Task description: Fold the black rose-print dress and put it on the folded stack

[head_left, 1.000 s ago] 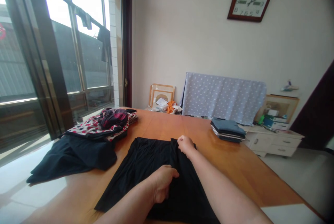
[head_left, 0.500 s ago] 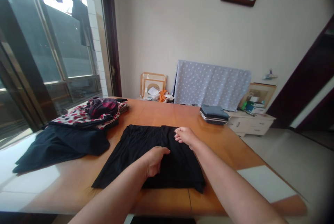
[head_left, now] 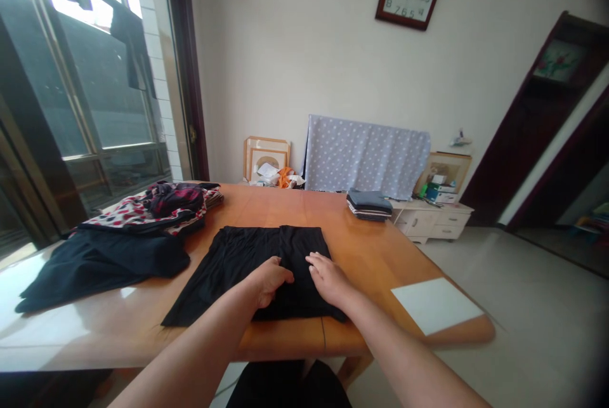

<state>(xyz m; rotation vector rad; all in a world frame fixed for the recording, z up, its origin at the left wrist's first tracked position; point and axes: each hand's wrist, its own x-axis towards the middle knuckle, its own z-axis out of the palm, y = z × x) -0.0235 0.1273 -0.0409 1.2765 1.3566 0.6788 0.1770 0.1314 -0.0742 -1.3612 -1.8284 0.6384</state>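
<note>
A black garment (head_left: 228, 268) lies folded in a wide, nearly flat shape on the wooden table in front of me; its exact kind does not show. Over its middle is my left hand (head_left: 272, 280), thumb and forefinger apart, the other fingers partly hidden beneath the palm. My right hand (head_left: 329, 276) rests at the garment's right part with its fingers stretched out over the cloth. Neither hand visibly grips the fabric. A fold edge runs down the cloth between the two hands.
Left on the table (head_left: 266, 202) lies a loose heap of clothes (head_left: 143, 211), with dark navy clothing (head_left: 99, 268) in front. A neat folded stack (head_left: 368, 205) sits at the far right. A white sheet (head_left: 435, 306) lies near the right corner. Behind hangs a dotted cloth (head_left: 366, 154).
My right hand has moved nearer to me along the cloth, and its curled fingers have straightened. My left hand has shifted slightly. The view has turned right and tilted.
</note>
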